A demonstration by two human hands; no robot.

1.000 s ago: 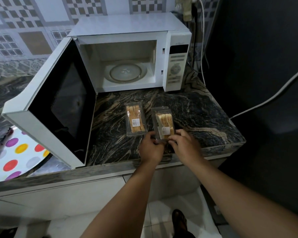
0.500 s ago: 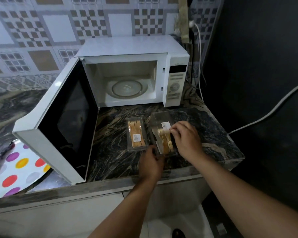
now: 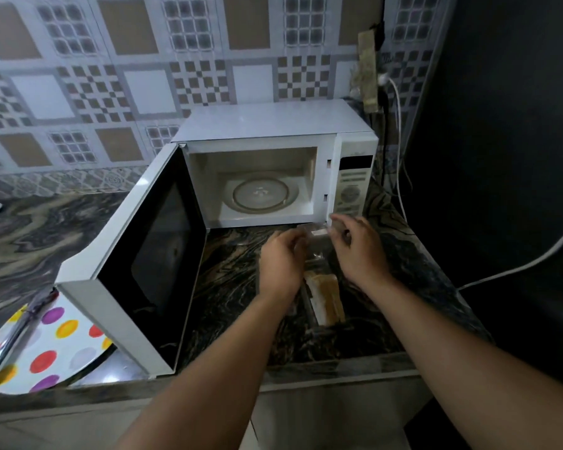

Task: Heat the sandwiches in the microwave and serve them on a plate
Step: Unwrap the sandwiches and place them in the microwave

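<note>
The sandwich [image 3: 325,295] lies on the bench [image 3: 234,271] between my wrists, long axis pointing toward the open microwave [image 3: 273,177]. My left hand [image 3: 281,261] and right hand [image 3: 358,246] pinch its clear wrapper [image 3: 317,237] just beyond, 1 each side

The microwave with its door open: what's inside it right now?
Inside the microwave only the round glass turntable shows, with nothing on it. The sandwich is outside on the countertop. The cavity's near left corner is hidden from this angle.
</note>
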